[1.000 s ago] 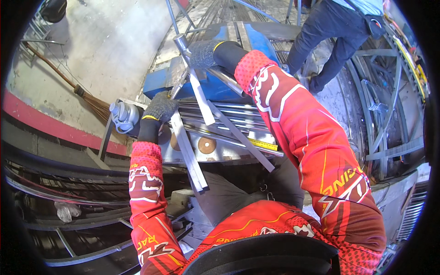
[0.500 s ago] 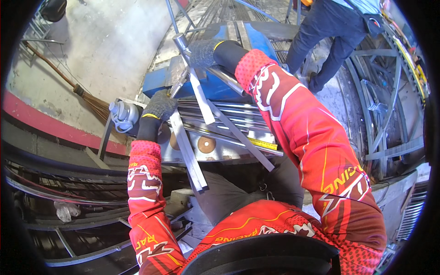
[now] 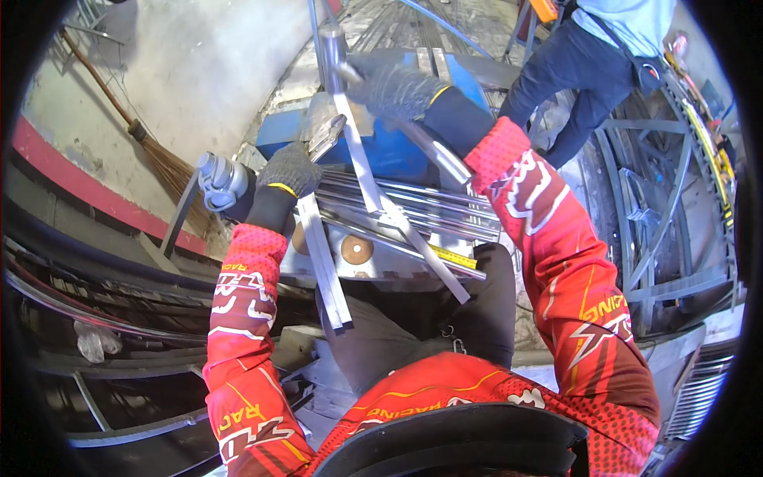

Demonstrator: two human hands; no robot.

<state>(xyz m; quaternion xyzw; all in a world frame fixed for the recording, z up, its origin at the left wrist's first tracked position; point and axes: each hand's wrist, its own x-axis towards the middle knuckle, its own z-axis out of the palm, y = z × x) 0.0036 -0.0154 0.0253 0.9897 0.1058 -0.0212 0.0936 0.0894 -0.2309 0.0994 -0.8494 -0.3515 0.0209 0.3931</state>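
Observation:
My left hand (image 3: pixel 290 171), in a dark grey knit glove, is closed beside a shiny metal tool (image 3: pixel 326 137) that looks like pliers. The tool juts up from its fingers. Just below this hand, flat metal bars (image 3: pixel 323 262) slant over the bench edge toward my knees. My right hand (image 3: pixel 397 87), gloved alike, is smeared by motion, so its grip is unclear. At its left stands a shiny metal cylinder (image 3: pixel 334 60). Between the hands a flat bar (image 3: pixel 358 155) runs downward, meeting another strip (image 3: pixel 425 250). A chrome tube (image 3: pixel 437 153) lies under my right wrist.
Several shiny tubes (image 3: pixel 397 203) lie across the bench, with a yellow tape measure (image 3: pixel 453 256) and a round brown disc (image 3: pixel 357 250) nearby. A grey bottle (image 3: pixel 218 183) stands left, near a broom (image 3: pixel 151 147). A person (image 3: pixel 572 75) stands at far right, beside metal frames (image 3: pixel 660 230).
My right hand has shifted right and blurred. The cylinder beside it now stands more upright. My left hand stays near the bars, with more of the metal tool showing. The view has shifted slightly.

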